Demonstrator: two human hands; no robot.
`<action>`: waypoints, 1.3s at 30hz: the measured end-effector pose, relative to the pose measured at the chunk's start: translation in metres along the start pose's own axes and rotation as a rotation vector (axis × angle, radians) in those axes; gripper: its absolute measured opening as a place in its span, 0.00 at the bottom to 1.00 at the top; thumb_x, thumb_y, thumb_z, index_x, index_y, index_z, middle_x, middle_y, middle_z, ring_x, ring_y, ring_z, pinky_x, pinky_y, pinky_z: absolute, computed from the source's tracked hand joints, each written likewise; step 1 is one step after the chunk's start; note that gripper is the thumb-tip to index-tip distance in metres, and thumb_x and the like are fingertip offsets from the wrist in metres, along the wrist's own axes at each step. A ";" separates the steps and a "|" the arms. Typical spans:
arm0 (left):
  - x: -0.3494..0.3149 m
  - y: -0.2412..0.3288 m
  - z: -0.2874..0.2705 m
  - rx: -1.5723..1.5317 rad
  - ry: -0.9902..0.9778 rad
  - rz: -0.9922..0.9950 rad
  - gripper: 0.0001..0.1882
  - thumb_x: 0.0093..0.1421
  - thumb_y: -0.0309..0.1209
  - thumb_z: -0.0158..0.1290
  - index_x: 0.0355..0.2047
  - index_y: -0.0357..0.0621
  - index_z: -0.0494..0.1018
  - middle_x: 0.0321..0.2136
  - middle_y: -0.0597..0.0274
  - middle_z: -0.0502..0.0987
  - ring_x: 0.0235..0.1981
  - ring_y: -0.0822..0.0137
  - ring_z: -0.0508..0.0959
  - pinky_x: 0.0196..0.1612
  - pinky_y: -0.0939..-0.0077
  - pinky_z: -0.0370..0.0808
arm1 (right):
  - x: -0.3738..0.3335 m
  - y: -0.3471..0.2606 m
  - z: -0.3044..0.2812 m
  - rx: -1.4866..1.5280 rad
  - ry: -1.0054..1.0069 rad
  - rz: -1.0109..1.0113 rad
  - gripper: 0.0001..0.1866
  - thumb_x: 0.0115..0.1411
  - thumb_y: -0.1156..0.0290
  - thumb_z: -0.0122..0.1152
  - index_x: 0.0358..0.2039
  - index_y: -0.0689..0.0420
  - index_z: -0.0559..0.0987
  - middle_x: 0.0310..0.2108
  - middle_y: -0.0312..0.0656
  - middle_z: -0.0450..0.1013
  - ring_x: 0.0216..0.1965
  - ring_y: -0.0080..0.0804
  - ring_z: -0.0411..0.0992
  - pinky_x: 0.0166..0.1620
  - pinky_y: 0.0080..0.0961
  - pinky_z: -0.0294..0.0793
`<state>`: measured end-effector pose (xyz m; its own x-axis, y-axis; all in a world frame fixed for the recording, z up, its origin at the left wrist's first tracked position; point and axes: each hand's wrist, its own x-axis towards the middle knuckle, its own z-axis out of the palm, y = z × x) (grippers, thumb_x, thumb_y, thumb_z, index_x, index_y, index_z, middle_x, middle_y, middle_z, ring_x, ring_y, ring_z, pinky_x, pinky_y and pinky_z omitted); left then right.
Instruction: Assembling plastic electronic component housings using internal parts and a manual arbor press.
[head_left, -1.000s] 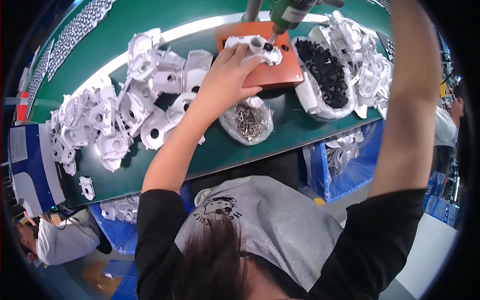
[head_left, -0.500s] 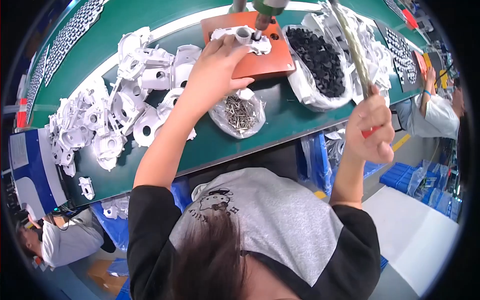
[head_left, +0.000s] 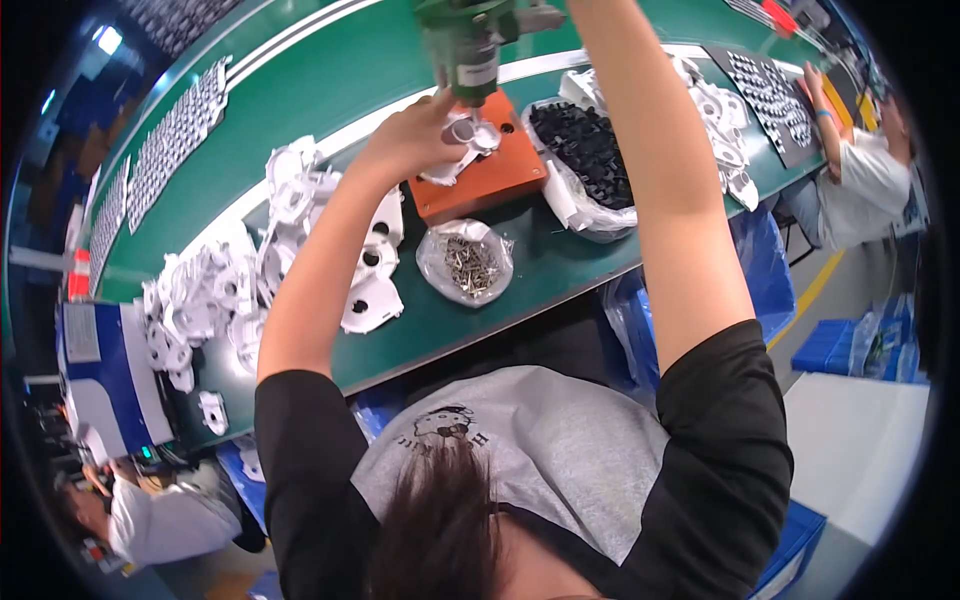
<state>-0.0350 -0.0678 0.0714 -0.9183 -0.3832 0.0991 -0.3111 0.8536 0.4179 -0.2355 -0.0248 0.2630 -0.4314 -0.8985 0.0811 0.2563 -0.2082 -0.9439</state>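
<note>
The left hand [head_left: 415, 140] rests on a white plastic part [head_left: 462, 150] that lies on an orange block [head_left: 490, 180] on the green worktop [head_left: 330, 90]. Its fingers [head_left: 445, 105] are curled and pressed onto the part, with the thumb and forefinger pinching near the part's round collar. A green power screwdriver [head_left: 470, 45] hangs upright over that collar, its tip just above or touching the part; which, I cannot tell. The right arm reaches up past the top edge of the view beside the screwdriver, so the right hand itself is out of sight and the state of its fingers cannot be told.

Just in front of the orange block lies a clear bag of small metal screws [head_left: 466, 262], open at the top. To the right of the block sits a bag of black plastic pieces [head_left: 585, 150], with more white parts beyond it. To the left of the left forearm a heap of white moulded housings [head_left: 250, 280] spreads across the worktop, several with round holes facing up. Farther back, rows of small grey pieces [head_left: 175, 140] lie in strips along the green surface.

At the far right another person in a white top [head_left: 865, 180] bends over a dark tray of small white pieces [head_left: 770, 95]. At the lower left, a 2nd person in white [head_left: 160, 520] is partly visible below the worktop edge.
</note>
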 end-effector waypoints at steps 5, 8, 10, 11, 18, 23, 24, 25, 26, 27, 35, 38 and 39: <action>-0.036 -0.033 -0.012 -0.155 0.082 -0.142 0.25 0.49 0.34 0.58 0.49 0.48 0.69 0.38 0.52 0.72 0.39 0.61 0.73 0.42 0.71 0.70 | -0.075 0.108 -0.066 -0.396 0.118 -0.599 0.09 0.54 0.69 0.53 0.33 0.60 0.75 0.29 0.40 0.71 0.31 0.26 0.68 0.35 0.21 0.66; -0.061 -0.018 -0.019 -0.240 0.210 -0.073 0.24 0.47 0.29 0.61 0.46 0.47 0.69 0.33 0.61 0.72 0.31 0.76 0.71 0.34 0.79 0.69 | -0.182 0.128 -0.134 -0.737 0.284 -0.523 0.15 0.55 0.72 0.53 0.43 0.63 0.74 0.44 0.42 0.71 0.48 0.29 0.67 0.52 0.24 0.63; -0.074 -0.025 -0.030 -0.117 0.156 -0.234 0.24 0.44 0.32 0.63 0.42 0.45 0.70 0.35 0.50 0.75 0.36 0.57 0.76 0.39 0.70 0.71 | -0.223 0.150 -0.172 -1.017 0.522 -0.628 0.14 0.50 0.75 0.56 0.39 0.61 0.76 0.42 0.45 0.72 0.46 0.38 0.68 0.53 0.29 0.62; -0.077 -0.028 -0.036 -0.022 0.119 -0.257 0.26 0.45 0.37 0.63 0.43 0.45 0.66 0.33 0.50 0.76 0.35 0.54 0.77 0.38 0.68 0.71 | -0.243 0.153 -0.181 -1.118 0.638 -0.568 0.13 0.49 0.76 0.56 0.38 0.60 0.77 0.43 0.45 0.71 0.49 0.39 0.66 0.54 0.31 0.60; -0.001 -0.131 -0.028 -0.055 0.480 -0.512 0.39 0.47 0.47 0.61 0.53 0.42 0.56 0.35 0.42 0.76 0.38 0.44 0.76 0.42 0.60 0.72 | -0.253 0.183 -0.238 -1.204 0.888 -0.203 0.26 0.56 0.64 0.58 0.52 0.63 0.66 0.45 0.49 0.65 0.41 0.39 0.68 0.44 0.30 0.68; 0.004 -0.133 -0.026 -0.178 0.439 -0.416 0.38 0.50 0.47 0.57 0.56 0.41 0.57 0.46 0.41 0.71 0.46 0.46 0.72 0.48 0.63 0.68 | -0.227 0.200 -0.261 -1.394 0.892 -0.129 0.22 0.57 0.62 0.56 0.46 0.66 0.71 0.42 0.53 0.70 0.41 0.46 0.71 0.45 0.33 0.68; -0.007 -0.132 -0.030 -0.176 0.443 -0.424 0.38 0.50 0.47 0.57 0.56 0.41 0.57 0.46 0.41 0.71 0.46 0.46 0.72 0.48 0.63 0.68 | -0.227 0.203 -0.269 -1.322 0.909 -0.124 0.18 0.57 0.63 0.56 0.41 0.65 0.74 0.39 0.50 0.72 0.40 0.43 0.71 0.44 0.33 0.69; -0.027 -0.128 -0.039 -0.044 0.365 -0.334 0.36 0.51 0.47 0.56 0.55 0.40 0.59 0.47 0.41 0.70 0.48 0.47 0.71 0.50 0.63 0.67 | -0.227 0.203 -0.276 -1.271 0.915 -0.114 0.17 0.57 0.64 0.56 0.41 0.65 0.74 0.39 0.50 0.72 0.37 0.41 0.72 0.41 0.31 0.70; -0.046 -0.126 -0.046 0.086 0.283 -0.242 0.35 0.51 0.48 0.55 0.54 0.38 0.61 0.48 0.42 0.70 0.49 0.48 0.70 0.51 0.62 0.67 | -0.228 0.203 -0.279 -1.221 0.921 -0.101 0.16 0.58 0.64 0.55 0.40 0.65 0.74 0.39 0.50 0.71 0.34 0.39 0.73 0.38 0.30 0.72; -0.068 -0.128 -0.053 0.153 0.304 -0.289 0.36 0.51 0.48 0.55 0.53 0.37 0.61 0.48 0.42 0.70 0.50 0.48 0.69 0.52 0.62 0.66 | -0.229 0.197 -0.270 -1.168 0.904 -0.130 0.15 0.58 0.65 0.54 0.38 0.65 0.74 0.37 0.48 0.70 0.30 0.34 0.73 0.30 0.26 0.73; -0.120 -0.228 -0.054 -0.075 0.199 -0.690 0.32 0.50 0.47 0.55 0.45 0.30 0.66 0.38 0.41 0.75 0.41 0.47 0.74 0.47 0.65 0.68 | -0.233 0.184 -0.270 -1.075 0.995 -0.213 0.14 0.61 0.65 0.50 0.40 0.62 0.73 0.36 0.46 0.73 0.21 0.30 0.75 0.21 0.21 0.67; -0.105 -0.232 -0.039 -0.323 0.313 -0.680 0.20 0.50 0.41 0.57 0.37 0.38 0.70 0.24 0.58 0.74 0.26 0.65 0.73 0.31 0.72 0.69 | -0.235 0.185 -0.290 -0.844 0.989 -0.261 0.14 0.61 0.64 0.51 0.42 0.61 0.72 0.35 0.42 0.72 0.24 0.28 0.76 0.21 0.19 0.68; -0.101 -0.225 -0.034 -0.469 0.389 -0.730 0.15 0.51 0.40 0.57 0.34 0.44 0.71 0.21 0.65 0.71 0.22 0.72 0.70 0.27 0.75 0.67 | -0.231 0.189 -0.295 -0.783 0.971 -0.295 0.15 0.61 0.64 0.52 0.43 0.61 0.72 0.35 0.41 0.72 0.25 0.28 0.75 0.22 0.18 0.69</action>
<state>0.1360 -0.2336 -0.0016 -0.3634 -0.9289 -0.0715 -0.5684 0.1603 0.8070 -0.3421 0.2577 -0.0290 -0.9206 -0.1394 0.3647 -0.3883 0.2289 -0.8927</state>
